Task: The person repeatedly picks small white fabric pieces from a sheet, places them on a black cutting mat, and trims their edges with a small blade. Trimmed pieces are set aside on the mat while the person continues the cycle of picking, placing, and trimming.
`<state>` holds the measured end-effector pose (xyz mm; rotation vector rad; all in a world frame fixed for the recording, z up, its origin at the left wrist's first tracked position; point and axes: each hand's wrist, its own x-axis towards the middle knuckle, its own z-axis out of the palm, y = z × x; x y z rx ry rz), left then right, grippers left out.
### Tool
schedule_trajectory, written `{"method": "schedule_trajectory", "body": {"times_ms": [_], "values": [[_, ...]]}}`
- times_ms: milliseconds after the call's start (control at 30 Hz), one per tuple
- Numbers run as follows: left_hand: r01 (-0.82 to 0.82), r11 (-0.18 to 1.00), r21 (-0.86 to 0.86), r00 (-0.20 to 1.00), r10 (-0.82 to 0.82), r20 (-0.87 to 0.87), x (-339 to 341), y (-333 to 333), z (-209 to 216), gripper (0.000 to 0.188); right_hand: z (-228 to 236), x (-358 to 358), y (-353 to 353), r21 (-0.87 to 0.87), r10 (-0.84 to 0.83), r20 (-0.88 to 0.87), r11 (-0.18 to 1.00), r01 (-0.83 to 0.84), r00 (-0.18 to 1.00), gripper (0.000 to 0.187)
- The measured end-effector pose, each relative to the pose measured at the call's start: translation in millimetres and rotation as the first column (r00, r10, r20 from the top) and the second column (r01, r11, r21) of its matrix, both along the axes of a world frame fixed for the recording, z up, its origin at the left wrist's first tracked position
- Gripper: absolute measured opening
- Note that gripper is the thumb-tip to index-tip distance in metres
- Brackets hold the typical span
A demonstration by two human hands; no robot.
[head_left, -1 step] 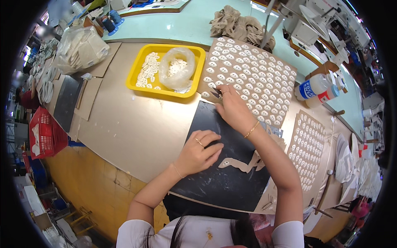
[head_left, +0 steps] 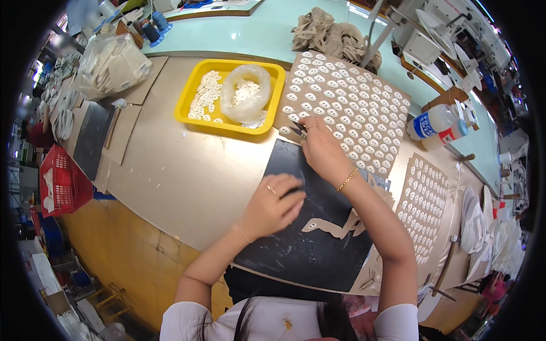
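A large brown board [head_left: 352,102] carries rows of small white oval pieces with dark dots. At its near left corner my right hand [head_left: 324,149] is closed around a small dark pointed tool [head_left: 297,128], whose tip lies by the white ovals; most of the tool is hidden in my fingers. My left hand [head_left: 272,206] hovers over the black mat [head_left: 307,258], its fingers curved and apart, slightly blurred, with nothing visible in them. On the mat, under my right forearm, lies a beige zigzag-shaped cut piece [head_left: 330,227] with an oval at its left end.
A yellow tray [head_left: 227,129] holds loose white ovals and a clear plastic bag [head_left: 228,102] of more. Two bottles [head_left: 429,122] stand at right, near a second board [head_left: 422,204] of ovals. Beige fabric pieces [head_left: 330,40] lie heaped at the back. A red basket [head_left: 74,182] is at far left.
My left hand has shifted slightly, its fingers blurring. My right hand stays at the board's corner with the tool, showing a little more of it. The view has moved slightly.
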<state>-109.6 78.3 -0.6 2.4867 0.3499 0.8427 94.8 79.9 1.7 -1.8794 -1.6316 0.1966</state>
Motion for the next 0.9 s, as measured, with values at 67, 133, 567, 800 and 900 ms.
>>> {"method": "schedule_trajectory", "body": {"times_ms": [67,133,567,800,900], "values": [[-0.095,0.995,-0.015,0.992,0.094,-0.086,3,21,-1,0.028,2,4,1,-0.105,0.042,0.067,0.994,-0.034,0.997,0.026],[-0.192,0.981,-0.012,0.969,0.187,-0.158,11,42,-7,0.032,20,5,5,-0.288,0.073,0.139,0.957,-0.03,0.988,0.026],[-0.187,0.976,0.113,0.95,0.209,-0.234,43,72,-38,0.039,23,14,37,-0.215,0.318,0.588,0.948,-0.236,0.744,0.011],[-0.207,0.975,0.083,0.956,0.22,-0.196,45,69,-44,0.036,34,7,57,-0.365,0.46,0.633,0.887,-0.285,0.622,0.009],[-0.218,0.973,0.074,0.957,0.228,-0.178,45,69,-48,0.036,47,1,72,-0.5,0.581,0.626,0.811,-0.304,0.52,0.009]]}}
